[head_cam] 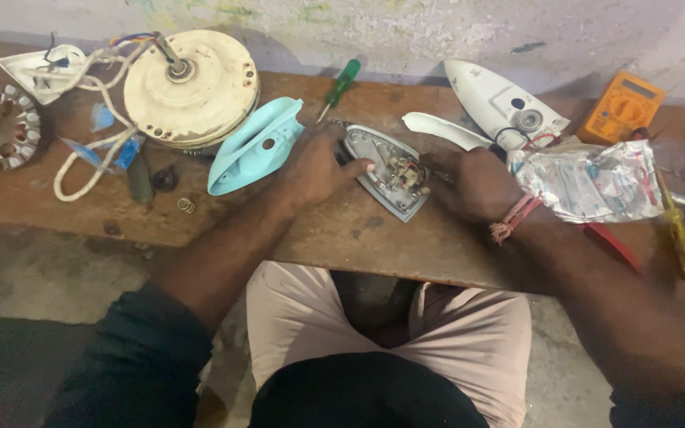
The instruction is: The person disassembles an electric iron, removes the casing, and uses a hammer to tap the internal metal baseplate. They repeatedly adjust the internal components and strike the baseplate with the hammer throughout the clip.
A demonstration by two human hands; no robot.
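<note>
Two hands work an opened iron soleplate (386, 170) lying mid-worktop (342, 230): left hand (319, 168) fingers steady its rear edge, right hand (477, 184) fingers curl at its wiring, grip unclear; probably repair, demanding fine fingertip care.

Repair workshop: multimeter (621, 105), screwdriver (339, 88), dismantled motor (192, 87)

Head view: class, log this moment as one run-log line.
left hand: steadies iron base | right hand: at its right edge | turquoise iron cover: beside left hand | bench: wooden
</note>
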